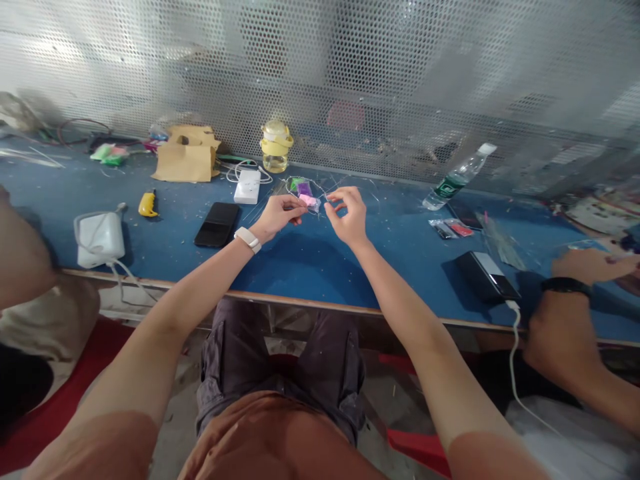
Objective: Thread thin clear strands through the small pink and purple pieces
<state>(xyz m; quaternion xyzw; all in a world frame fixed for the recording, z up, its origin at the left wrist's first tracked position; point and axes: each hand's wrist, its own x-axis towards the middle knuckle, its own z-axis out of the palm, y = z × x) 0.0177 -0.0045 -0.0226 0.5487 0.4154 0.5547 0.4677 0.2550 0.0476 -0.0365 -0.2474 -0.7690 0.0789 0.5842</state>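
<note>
My left hand [281, 216], with a pale band on its wrist, is closed in a pinch beside the small packets. What its fingertips hold is too fine to make out. Across from it, my right hand [349, 217] has thumb and forefinger brought close on a thin, shiny wire [320, 188], which curves back behind the packets. Between the hands lie a pink packet [309, 200], a purple packet [304, 189] and a green packet [295, 182], partly overlapping. The pink one is nearest my left fingertips.
On the blue table [310, 267] are a black phone [217, 225], white power bank [247, 187], yellow cutter [148, 204], yellow-lidded bottle [276, 147], tilted water bottle [457, 179] and black charger [486, 277]. A co-worker's hand [590, 267] works at right; perforated metal [310, 87] stands behind.
</note>
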